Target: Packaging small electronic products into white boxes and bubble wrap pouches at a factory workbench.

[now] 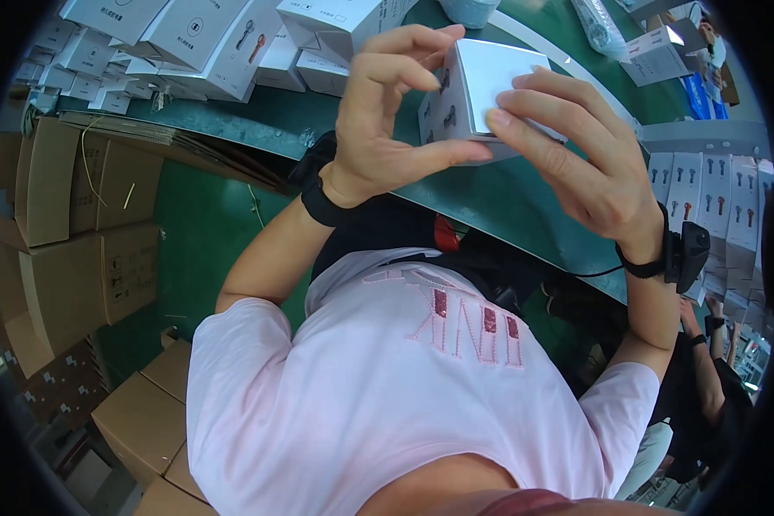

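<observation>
A small white cardboard box [488,77] with little product pictures on its side is between my two hands over the green table. My left hand [371,138] curves around the box's left side, its thumb along the lower edge and its fingers bent by the upper left corner. The fingers of my right hand [589,163] press on the plain white top panel, which looks closed; the right thumb is hidden. Both wrists wear black straps, and a small black device [690,256] sits on the right one.
White boxes [189,39] are piled at the table's far left. More printed boxes [714,198] stand in rows at the right. A clear plastic roll [598,30] lies at the back. Brown cartons [129,267] stand on the floor to the left. Another person's arm [705,370] shows at right.
</observation>
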Available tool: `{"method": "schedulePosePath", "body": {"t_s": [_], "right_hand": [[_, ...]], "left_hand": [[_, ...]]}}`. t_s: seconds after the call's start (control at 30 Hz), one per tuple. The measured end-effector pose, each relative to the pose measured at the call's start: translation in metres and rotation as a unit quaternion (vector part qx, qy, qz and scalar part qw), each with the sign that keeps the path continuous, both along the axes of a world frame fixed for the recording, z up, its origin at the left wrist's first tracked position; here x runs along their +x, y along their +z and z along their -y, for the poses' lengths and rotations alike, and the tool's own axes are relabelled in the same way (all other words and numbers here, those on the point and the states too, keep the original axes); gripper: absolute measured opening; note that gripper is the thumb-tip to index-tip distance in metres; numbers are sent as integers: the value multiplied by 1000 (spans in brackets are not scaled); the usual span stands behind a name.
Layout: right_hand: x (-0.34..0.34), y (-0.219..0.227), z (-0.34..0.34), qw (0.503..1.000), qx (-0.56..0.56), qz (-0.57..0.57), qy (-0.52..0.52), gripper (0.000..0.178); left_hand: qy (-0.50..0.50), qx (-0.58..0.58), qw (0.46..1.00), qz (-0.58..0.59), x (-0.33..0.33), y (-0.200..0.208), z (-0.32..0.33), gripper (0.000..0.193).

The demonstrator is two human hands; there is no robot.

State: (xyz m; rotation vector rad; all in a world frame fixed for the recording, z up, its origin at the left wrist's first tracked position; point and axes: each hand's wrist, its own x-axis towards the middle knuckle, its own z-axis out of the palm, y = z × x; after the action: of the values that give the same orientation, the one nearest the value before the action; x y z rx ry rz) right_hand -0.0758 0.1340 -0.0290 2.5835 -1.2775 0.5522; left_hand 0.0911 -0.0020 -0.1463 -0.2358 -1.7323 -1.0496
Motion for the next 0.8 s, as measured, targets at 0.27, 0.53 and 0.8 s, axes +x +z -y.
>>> {"method": "schedulePosePath", "body": {"t_s": [0.27,0.53,0.8], "right_hand": [[12,-13,-7,999,3,31,-36,45],[-3,-19,-29,930,186,262,-180,91],[12,-10,-175,869,-173,279,-370,79]], "left_hand": [[-47,58,993,88,3,4,9,74],[-55,4,986,157,1,31,-13,67],[287,-185,897,280,-150,42,39,67]]}}
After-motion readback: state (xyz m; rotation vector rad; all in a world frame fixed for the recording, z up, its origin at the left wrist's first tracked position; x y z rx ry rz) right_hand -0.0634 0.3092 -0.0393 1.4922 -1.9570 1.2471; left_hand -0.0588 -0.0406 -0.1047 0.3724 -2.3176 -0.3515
